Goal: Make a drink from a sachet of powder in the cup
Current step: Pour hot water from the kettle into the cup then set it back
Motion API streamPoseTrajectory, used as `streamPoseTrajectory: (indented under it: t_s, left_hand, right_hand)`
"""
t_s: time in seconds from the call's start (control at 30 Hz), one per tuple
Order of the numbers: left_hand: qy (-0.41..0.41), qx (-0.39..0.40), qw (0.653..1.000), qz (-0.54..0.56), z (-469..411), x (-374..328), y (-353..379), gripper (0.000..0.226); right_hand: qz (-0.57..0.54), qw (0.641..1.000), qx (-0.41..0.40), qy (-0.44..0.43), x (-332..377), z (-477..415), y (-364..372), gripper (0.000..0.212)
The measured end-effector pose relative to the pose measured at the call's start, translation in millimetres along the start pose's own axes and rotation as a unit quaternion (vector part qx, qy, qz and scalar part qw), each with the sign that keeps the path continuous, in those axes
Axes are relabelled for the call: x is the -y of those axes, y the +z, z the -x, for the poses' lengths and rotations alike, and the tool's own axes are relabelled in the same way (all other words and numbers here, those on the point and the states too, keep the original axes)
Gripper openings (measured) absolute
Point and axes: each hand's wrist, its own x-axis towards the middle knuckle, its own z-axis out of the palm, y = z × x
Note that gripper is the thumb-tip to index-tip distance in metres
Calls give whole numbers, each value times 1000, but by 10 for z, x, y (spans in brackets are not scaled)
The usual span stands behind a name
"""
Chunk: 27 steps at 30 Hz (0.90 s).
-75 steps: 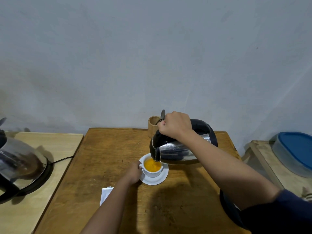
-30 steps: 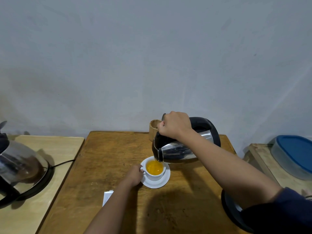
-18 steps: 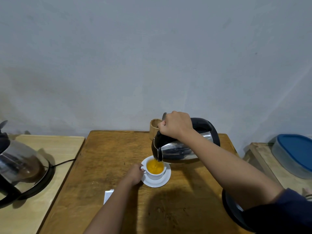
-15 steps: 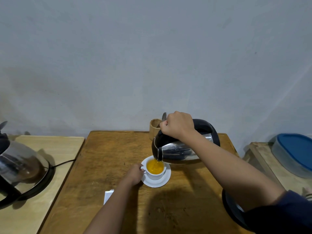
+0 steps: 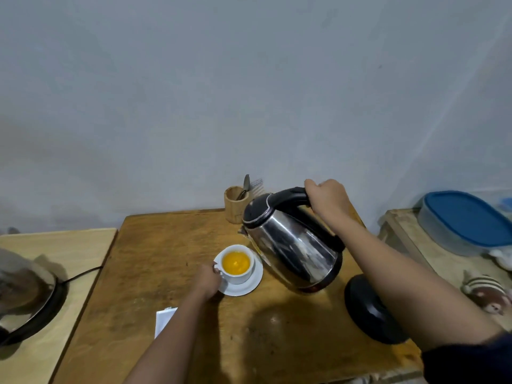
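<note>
A white cup (image 5: 237,275) holding orange liquid stands on a white saucer (image 5: 246,287) in the middle of the wooden table (image 5: 166,259). My left hand (image 5: 206,279) grips the cup's handle on its left side. My right hand (image 5: 328,199) is closed on the black handle of a steel kettle (image 5: 291,245), which hangs tilted in the air just right of the cup, spout towards it. No water runs from the spout. A white sachet (image 5: 163,320) lies on the table, partly hidden by my left forearm.
The kettle's black base (image 5: 368,311) sits at the table's right front. A wooden holder (image 5: 235,203) with cutlery stands at the back. Another kettle (image 5: 25,286) is on the left side table; a blue-lidded container (image 5: 465,220) is on the right one.
The kettle has swung back from its steep pour over the cup, towards upright, and shifted right. My right hand moved right with it. The cup now holds more orange liquid.
</note>
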Motion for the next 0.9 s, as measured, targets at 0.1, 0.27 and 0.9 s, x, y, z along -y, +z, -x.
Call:
streamPoseTrajectory:
  t_s: [0.1, 0.27, 0.9]
  left_hand:
    - [-6, -14, 1000, 13, -13, -3, 35, 29]
    - [-4, -67, 996, 61, 46, -54, 127, 29]
    - [-87, -205, 954, 203, 97, -88, 477, 39]
  right_hand:
    - [-70, 992, -51, 88, -303, 6, -176, 46]
    - [-169, 957, -143, 186, -806, 103, -515, 39]
    - [-319, 831, -361, 278, -2086, 710, -1161, 33]
